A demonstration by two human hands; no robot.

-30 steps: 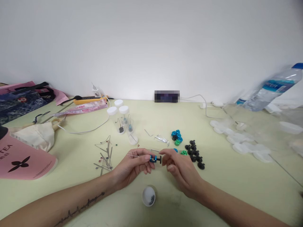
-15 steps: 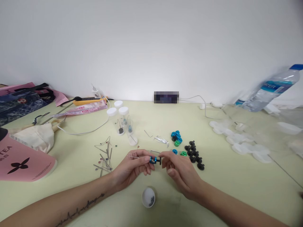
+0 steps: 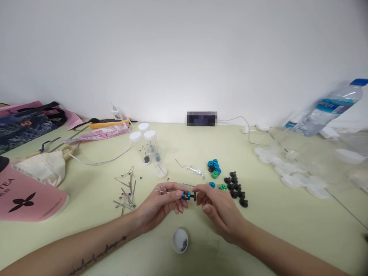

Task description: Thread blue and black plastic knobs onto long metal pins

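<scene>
Near the front middle of the table, my left hand [image 3: 162, 201] pinches a small blue metal fitting [image 3: 186, 195] between thumb and fingers. A black knob [image 3: 194, 196] sticks out of its right end. Thin wire [image 3: 161, 191] runs leftward from the same grip. My right hand [image 3: 218, 209] is curled close by on the right, its index fingertip at the long arm of a hex key [image 3: 188, 185]. The key's short end goes down to the blue fitting; its exact seat is too small to see. A white cup [image 3: 180, 240] with small dark screws stands below the hands.
Several black knobs [image 3: 237, 187], blue fittings [image 3: 215, 164] and green fittings [image 3: 222, 187] lie to the right. Loose hex keys [image 3: 196, 171] are behind the hands. Metal rods [image 3: 126, 191] lie left, near white-lidded tubes [image 3: 150, 136]. A pink cup [image 3: 34, 191] and a water bottle [image 3: 330, 109] flank the table.
Hardly anything differs. Both hands keep the same pose around the blue fitting and hex key, with only a very slight shift of the view.
</scene>
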